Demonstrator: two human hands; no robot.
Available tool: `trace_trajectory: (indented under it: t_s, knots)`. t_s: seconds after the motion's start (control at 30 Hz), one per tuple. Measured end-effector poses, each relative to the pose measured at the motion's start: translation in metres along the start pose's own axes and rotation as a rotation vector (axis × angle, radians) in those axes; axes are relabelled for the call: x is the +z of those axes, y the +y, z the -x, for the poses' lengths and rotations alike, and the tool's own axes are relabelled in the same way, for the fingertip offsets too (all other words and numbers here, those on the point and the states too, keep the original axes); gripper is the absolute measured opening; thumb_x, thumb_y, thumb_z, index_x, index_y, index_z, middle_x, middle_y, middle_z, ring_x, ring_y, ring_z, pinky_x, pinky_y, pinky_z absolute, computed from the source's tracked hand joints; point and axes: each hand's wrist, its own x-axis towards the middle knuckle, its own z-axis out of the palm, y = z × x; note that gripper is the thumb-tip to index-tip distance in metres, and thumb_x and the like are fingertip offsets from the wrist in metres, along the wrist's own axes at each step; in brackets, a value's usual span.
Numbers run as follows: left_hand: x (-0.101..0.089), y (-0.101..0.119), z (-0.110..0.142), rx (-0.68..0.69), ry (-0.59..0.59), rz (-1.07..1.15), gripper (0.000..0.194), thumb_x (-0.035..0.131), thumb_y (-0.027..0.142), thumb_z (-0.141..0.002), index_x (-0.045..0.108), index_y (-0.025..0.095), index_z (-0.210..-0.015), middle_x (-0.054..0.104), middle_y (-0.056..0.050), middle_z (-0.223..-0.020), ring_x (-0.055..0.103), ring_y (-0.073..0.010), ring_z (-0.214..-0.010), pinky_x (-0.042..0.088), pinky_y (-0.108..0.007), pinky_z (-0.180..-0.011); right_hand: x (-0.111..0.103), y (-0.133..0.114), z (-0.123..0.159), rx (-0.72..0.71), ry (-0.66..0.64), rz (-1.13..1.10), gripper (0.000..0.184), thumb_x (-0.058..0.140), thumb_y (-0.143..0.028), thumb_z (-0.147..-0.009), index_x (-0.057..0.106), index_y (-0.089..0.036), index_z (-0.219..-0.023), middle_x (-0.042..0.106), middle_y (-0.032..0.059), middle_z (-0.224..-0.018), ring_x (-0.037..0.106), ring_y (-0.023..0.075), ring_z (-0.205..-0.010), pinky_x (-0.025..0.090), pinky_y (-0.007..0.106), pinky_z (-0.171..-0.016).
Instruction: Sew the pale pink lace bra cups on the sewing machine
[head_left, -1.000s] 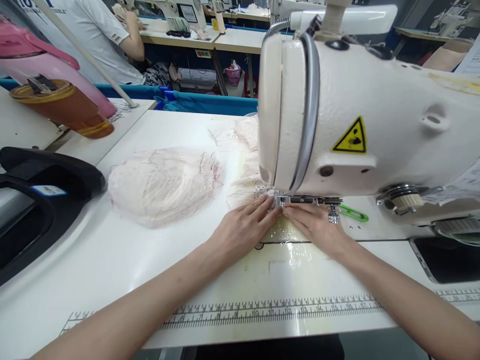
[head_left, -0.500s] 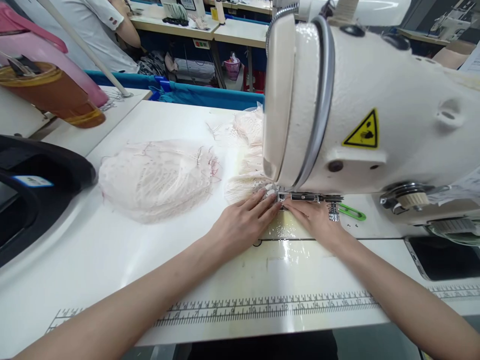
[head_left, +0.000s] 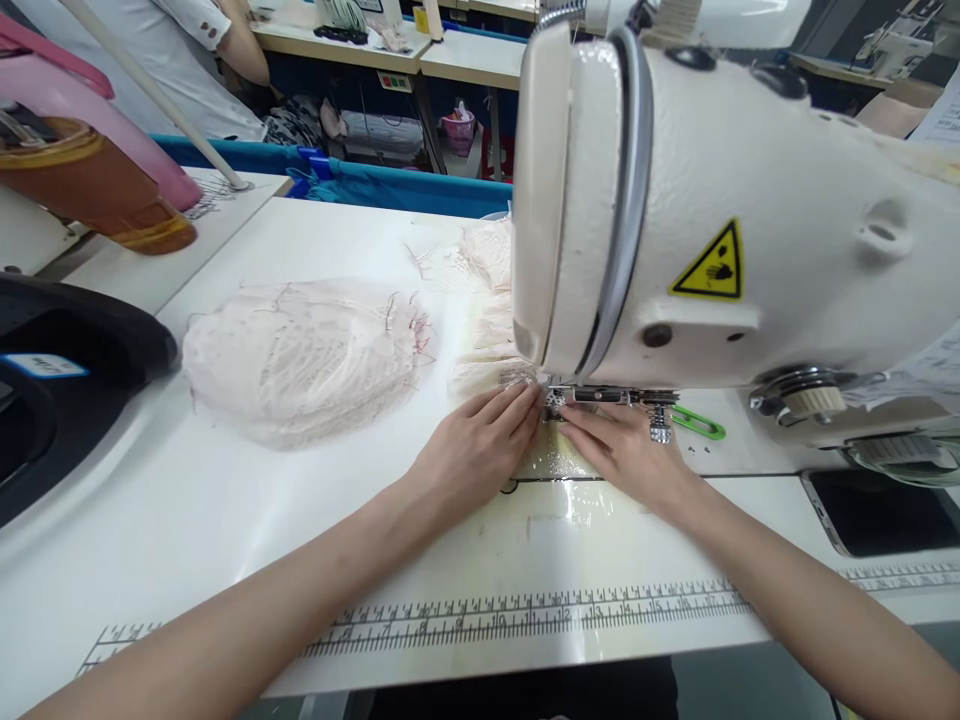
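The sewing machine point(head_left: 675, 220) stands over pale, gathered lace fabric point(head_left: 491, 345), which runs back behind the needle area. My left hand point(head_left: 476, 440) lies left of the presser foot point(head_left: 553, 395), fingers together and their tips closed on the fabric's near edge. To the right of the foot, my right hand point(head_left: 630, 450) rests low on the machine bed with its fingers stretched out and slightly apart. Its fingertips are partly hidden under the metal attachment point(head_left: 615, 396). A separate pale lace piece point(head_left: 307, 360) with loose reddish threads lies flat on the left.
A black iron-like object point(head_left: 75, 380) sits at the left edge. Behind it are a brown cup point(head_left: 97, 190) and a pink bottle point(head_left: 142, 150). Green thread snips point(head_left: 697, 422) and a phone point(head_left: 885, 510) lie at right. A ruler strip point(head_left: 465, 620) marks the front edge. Another person point(head_left: 187, 60) sits beyond.
My left hand has drawn back slightly from the foot, its fingers now closer together. My right hand has slid a little nearer to me. The whole view has shifted slightly.
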Motion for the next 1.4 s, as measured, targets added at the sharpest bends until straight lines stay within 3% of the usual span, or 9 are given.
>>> trace_trajectory:
  t_s: [0.13, 0.53, 0.73, 1.1, 1.27, 1.4]
  knots:
    - [0.002, -0.001, 0.0, -0.056, -0.059, 0.052, 0.033, 0.043, 0.02, -0.097, 0.06, 0.006, -0.122, 0.061, -0.015, -0.127, 0.059, -0.0284, -0.117, 0.05, -0.04, -0.098, -0.001, -0.004, 0.001, 0.026, -0.077, -0.02, 0.032, 0.042, -0.039, -0.099, 0.068, -0.024, -0.112, 0.071, 0.0037, -0.101, 0.066, 0.0177, -0.087, 0.048, 0.034, -0.077]
    - [0.0, -0.002, 0.001, -0.057, -0.069, 0.048, 0.032, 0.043, 0.021, -0.098, 0.061, 0.012, -0.122, 0.062, -0.008, -0.127, 0.054, -0.0248, -0.124, 0.044, -0.039, -0.106, 0.0, -0.005, 0.003, -0.014, -0.059, 0.045, 0.036, 0.037, -0.038, -0.1, 0.067, -0.025, -0.113, 0.069, 0.0046, -0.093, 0.063, 0.0165, -0.081, 0.046, 0.036, -0.085]
    - [0.001, -0.002, 0.0, -0.052, -0.053, 0.051, 0.034, 0.041, 0.022, -0.098, 0.062, 0.009, -0.121, 0.063, -0.011, -0.124, 0.056, -0.0266, -0.122, 0.046, -0.04, -0.104, 0.002, -0.007, 0.003, -0.03, 0.007, 0.113, 0.03, 0.042, -0.036, -0.098, 0.068, -0.025, -0.109, 0.069, 0.0047, -0.091, 0.063, 0.0195, -0.09, 0.043, 0.038, -0.091]
    - [-0.001, -0.004, -0.005, -0.073, -0.097, 0.061, 0.036, 0.039, 0.025, -0.098, 0.061, 0.011, -0.123, 0.061, -0.011, -0.128, 0.055, -0.0268, -0.122, 0.045, -0.04, -0.103, 0.001, -0.013, 0.0, -0.059, 0.03, 0.333, 0.031, 0.044, -0.035, -0.098, 0.065, -0.021, -0.116, 0.071, 0.0072, -0.089, 0.063, 0.0225, -0.084, 0.04, 0.04, -0.089]
    - [-0.002, -0.004, -0.006, -0.09, -0.079, 0.072, 0.036, 0.041, 0.027, -0.098, 0.06, 0.011, -0.124, 0.061, -0.013, -0.128, 0.055, -0.0269, -0.121, 0.046, -0.041, -0.1, 0.001, -0.006, 0.003, -0.064, 0.077, 0.338, 0.027, 0.049, -0.037, -0.096, 0.067, -0.021, -0.108, 0.072, 0.0047, -0.085, 0.061, 0.019, -0.074, 0.04, 0.039, -0.087]
    - [-0.003, -0.004, -0.005, -0.109, -0.07, 0.084, 0.034, 0.043, 0.027, -0.097, 0.06, 0.012, -0.122, 0.061, -0.014, -0.126, 0.054, -0.0277, -0.121, 0.046, -0.041, -0.099, -0.001, 0.002, 0.005, -0.073, 0.033, 0.312, 0.025, 0.047, -0.033, -0.097, 0.066, -0.023, -0.11, 0.073, 0.0041, -0.091, 0.06, 0.0182, -0.071, 0.041, 0.041, -0.083]
